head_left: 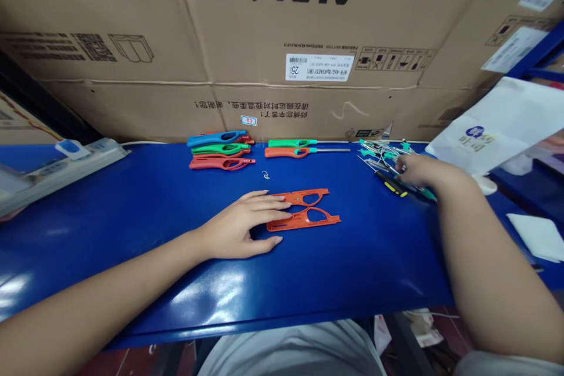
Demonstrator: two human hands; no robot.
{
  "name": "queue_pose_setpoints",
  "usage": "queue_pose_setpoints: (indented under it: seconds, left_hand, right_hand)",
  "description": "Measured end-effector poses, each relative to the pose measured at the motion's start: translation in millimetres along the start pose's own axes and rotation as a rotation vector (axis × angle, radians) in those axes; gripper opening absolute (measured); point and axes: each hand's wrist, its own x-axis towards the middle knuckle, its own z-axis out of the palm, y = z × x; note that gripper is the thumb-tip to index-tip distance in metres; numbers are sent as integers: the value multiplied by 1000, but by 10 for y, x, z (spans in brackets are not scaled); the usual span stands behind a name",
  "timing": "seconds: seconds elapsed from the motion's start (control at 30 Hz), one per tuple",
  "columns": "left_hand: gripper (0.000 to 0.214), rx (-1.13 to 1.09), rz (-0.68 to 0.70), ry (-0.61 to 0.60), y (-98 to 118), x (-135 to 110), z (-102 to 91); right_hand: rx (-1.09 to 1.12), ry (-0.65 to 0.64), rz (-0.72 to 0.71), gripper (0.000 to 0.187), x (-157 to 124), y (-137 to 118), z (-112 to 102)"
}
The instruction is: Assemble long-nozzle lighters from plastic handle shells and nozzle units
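Two orange lighter shell halves (326, 219) lie side by side on the blue table, their trigger openings facing each other. My left hand (247, 223) is laid flat over their left ends, fingers stretched out and touching them. On the far right, my right hand (416, 170) reaches into a pile of metal rods and teal parts (381, 150). Its fingers are curled down, and what they pinch, if anything, is hidden. A black and yellow screwdriver (392, 184) lies just in front of that pile.
At the back lie stacked lighter shells in blue, green and red (220, 150). Beside them are a green lighter (288, 143) and an orange lighter (286, 153) with metal tubes. A cardboard box (247, 29) walls the back. A power strip (88, 161) sits left, a white bag (497, 123) right.
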Motion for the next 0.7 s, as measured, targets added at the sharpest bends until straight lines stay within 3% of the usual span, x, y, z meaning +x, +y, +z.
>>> queue_pose_setpoints:
  seconds: [0.23, 0.57, 0.7]
  left_hand:
    - [45, 14, -3, -2, 0, 5, 1]
    - [42, 29, 31, 55, -12, 3, -1]
    - [40, 21, 36, 64, -20, 4, 3]
  right_hand:
    - [36, 86, 13, 35, 50, 44, 2]
    - [147, 557, -35, 33, -12, -2, -46]
    - [214, 679, -88, 29, -81, -54, -43]
